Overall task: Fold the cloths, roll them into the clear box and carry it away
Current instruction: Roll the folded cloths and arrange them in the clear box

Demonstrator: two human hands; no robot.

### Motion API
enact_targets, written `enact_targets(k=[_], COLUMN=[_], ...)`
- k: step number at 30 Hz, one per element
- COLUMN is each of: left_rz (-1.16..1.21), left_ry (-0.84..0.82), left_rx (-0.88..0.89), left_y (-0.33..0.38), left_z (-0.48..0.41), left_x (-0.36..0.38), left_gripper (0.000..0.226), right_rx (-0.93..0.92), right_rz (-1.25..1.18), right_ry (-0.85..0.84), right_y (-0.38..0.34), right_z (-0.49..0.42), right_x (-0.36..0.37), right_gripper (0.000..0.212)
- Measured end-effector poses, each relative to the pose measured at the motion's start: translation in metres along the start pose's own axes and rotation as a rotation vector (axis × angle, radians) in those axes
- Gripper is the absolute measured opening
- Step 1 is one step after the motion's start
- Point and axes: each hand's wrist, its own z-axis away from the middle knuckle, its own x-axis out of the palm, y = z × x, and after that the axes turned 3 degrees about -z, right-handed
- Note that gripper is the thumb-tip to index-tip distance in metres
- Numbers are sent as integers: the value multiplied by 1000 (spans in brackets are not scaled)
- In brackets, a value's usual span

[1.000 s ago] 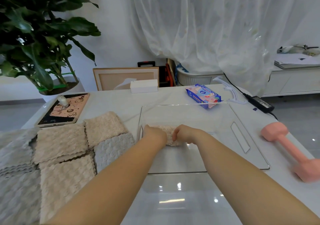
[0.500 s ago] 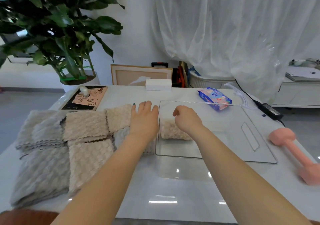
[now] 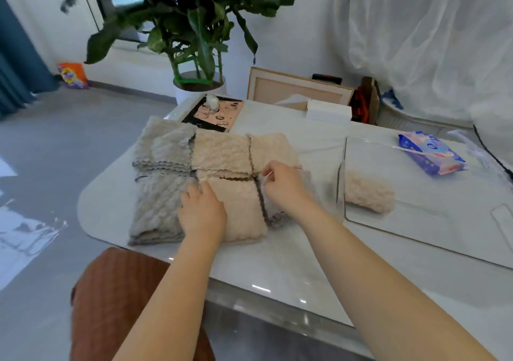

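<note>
Moved from box [image 3: 433,224] (one roll [image 3: 369,195] inside): right grip [image 3: 283,187] pinches cloth [image 3: 274,217], left grip [image 3: 204,212] spread.

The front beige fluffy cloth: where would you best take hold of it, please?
The front beige fluffy cloth lies flat with the left hand resting on its left part, so I would pinch its uncovered near right corner, coming from the white table's near edge.

arms: two, bare from frame edge to wrist | left hand [image 3: 202,214]: bare | right hand [image 3: 286,191]: bare
</note>
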Motion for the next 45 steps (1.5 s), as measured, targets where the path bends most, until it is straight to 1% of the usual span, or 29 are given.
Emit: enact_targets(k=[2, 3, 4, 6, 9, 11, 13, 15, 16, 18, 20, 22, 23, 25, 26, 27, 29, 31, 33, 34, 36, 37, 38, 39, 40, 41, 42, 43, 45], left_rz=[161, 231, 277, 330, 485, 608, 678, 726, 737, 761, 789, 827, 868, 990, 1057, 1098, 1093, 1172, 1241, 1220, 1206, 1237, 1280, 1325, 1355, 1373, 1384, 1392, 1408], left_ry=[-27, -52, -67, -38, 25, 17, 4, -17, -39, -112, -186, -232, -248, -275, -261, -229, -144, -177, -306, -391, -544, -573, -575, -555, -533, -513, -498, -491, -487], left_rx=[-61, -63, -59, -24, 91, 177, 264, 343, 375, 423, 448, 474, 488, 476, 430, 369, 218, 79, -10, -23, 12, 28, 28, 26, 51, 109, 177, 243, 344], left_y=[-18, -22, -26, -26, -14, -3, 4, 7, 6, 2, -3, -5, -7, -3, -2, 2, 10, 19, 26, 29, 39, 44, 47, 52, 54, 58, 63, 66, 75], left_z=[3, 3, 4, 5, 7, 10, 12, 13, 13, 13, 15, 22, 24, 30, 31, 32, 32, 34, 37, 38, 43, 46, 47, 49, 49, 51, 54, 56, 63], left_x=[11, 15, 18, 22, 19, 8, -8, -30, -40, -62, -82, -100, -108, -118, -120, -121, -117, -108, -99, -94, -89, -88, -87, -88, -87, -89, -91, -92, -95], left_gripper=[57, 52, 47, 38, 26, 16, 11, 13, 15, 20, 24, 26, 26, 28, 29, 32, 41, 48, 59, 64, 55, 49, 50, 56, 60, 56, 53, 55, 61], right_rx=[81, 111, 132, 162, 185, 176, 134, 88, 58, 16, -35, -134, -176, -158, -114, -73, -27, 11, 61, 78, 90, 117, 159, 199, 228, 246, 259, 262, 218], right_rz=[86, 118, 122, 39, -56, -56, -52, -80, -94, -131, -128, -103, -152, -442, -585, -690, -803, -932, -1021, -1018, -967, -949, -953, -958, -951, -940, -929, -923, -928], right_ry=[-154, -200, -221, -212, -164, -195, -262, -305, -279, -136, -3, 59, 37, -98, -171, -193, -120, -21, 30, 42, 42, 29, 6, -18, -43, -66, -87, -101, -98], right_y=[7, 13, 19, 29, 35, 34, 31, 28, 28, 25, 17, 9, 4, -4, -6, -8, -7, -3, 3, 6, 15, 19, 24, 27, 29, 33, 38, 40, 50], right_z=[5, 9, 13, 21, 25, 26, 29, 34, 36, 41, 46, 53, 54, 62, 64, 67, 70, 72, 73, 74, 77, 77, 77, 79, 81, 81, 82, 84, 84], right_x=[28, 39, 51, 67, 71, 62, 48, 32, 25, 9, -4, -19, -24, -38, -41, -45, -45, -45, -48, -50, -56, -59, -62, -68, -74, -79, -85, -93, -105], right_gripper=[20, 19, 23, 34, 41, 44, 58, 76, 81, 85, 83, 80, 74, 48, 38, 30, 27, 29, 33, 35, 45, 61, 82, 98, 104, 107, 104, 91, 44])
